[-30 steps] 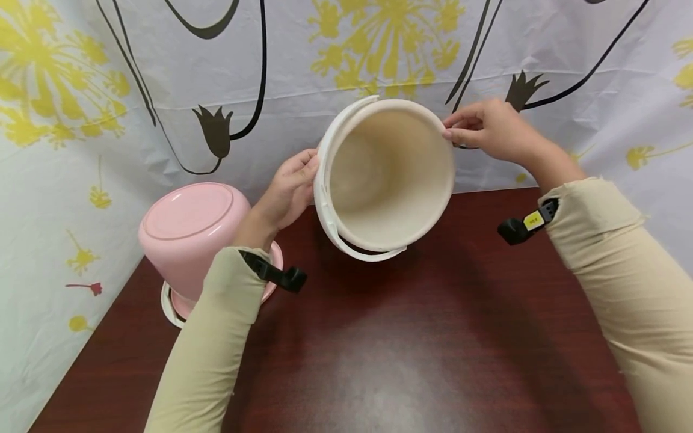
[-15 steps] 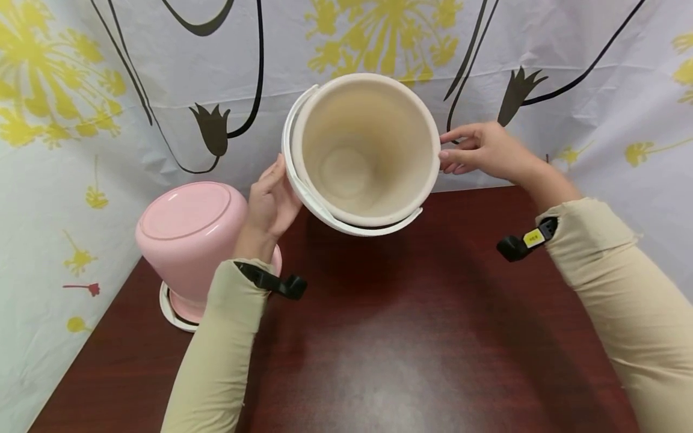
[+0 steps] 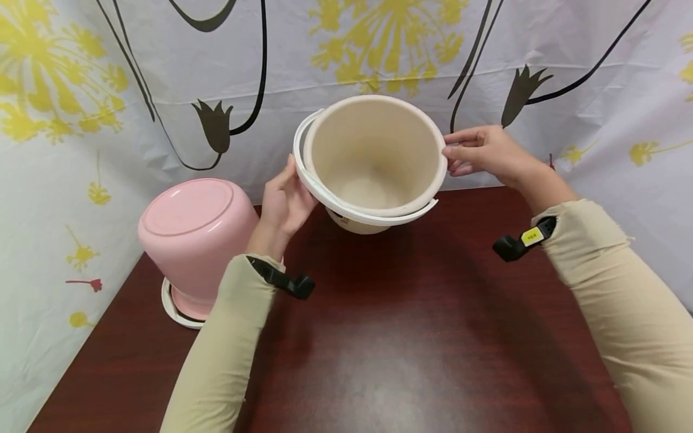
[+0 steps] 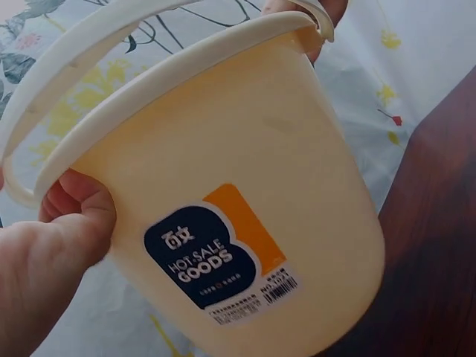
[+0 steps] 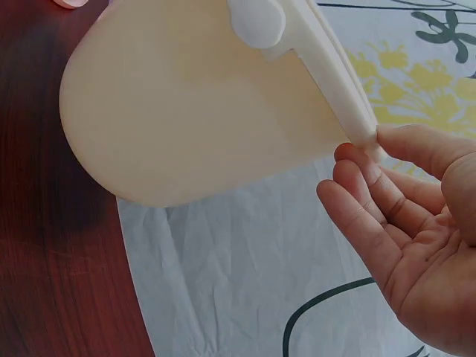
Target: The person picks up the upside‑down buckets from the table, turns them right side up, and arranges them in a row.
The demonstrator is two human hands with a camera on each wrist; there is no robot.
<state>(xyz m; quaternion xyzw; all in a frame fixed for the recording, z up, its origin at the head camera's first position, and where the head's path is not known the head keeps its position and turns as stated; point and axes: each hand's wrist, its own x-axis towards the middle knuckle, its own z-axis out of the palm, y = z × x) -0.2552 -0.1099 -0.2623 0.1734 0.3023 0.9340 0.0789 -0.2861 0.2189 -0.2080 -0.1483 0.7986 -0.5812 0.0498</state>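
Note:
Both hands hold a cream plastic bucket (image 3: 346,138) by its rim, tilted with its open mouth towards me. My left hand (image 3: 287,201) grips the left side of the rim. In the left wrist view, the fingers of that left hand (image 4: 71,230) curl at the rim beside a dark blue and orange label (image 4: 212,260). My right hand (image 3: 495,153) pinches the right side of the rim between thumb and fingers, clearer in the right wrist view (image 5: 416,208). A white handle (image 3: 352,211) hangs round the rim's left and front. Whether the base touches the table cannot be told.
A pink bucket (image 3: 200,240) stands upside down on the left of the dark red wooden table (image 3: 379,337), its white handle (image 3: 173,310) lying by the rim. Behind and at the sides hangs a white flower-patterned cloth (image 3: 281,78).
The cream bucket has turned from facing right towards facing me. It first rose and shifted left, then came down a little and stands more upright. Both hands have moved with it.

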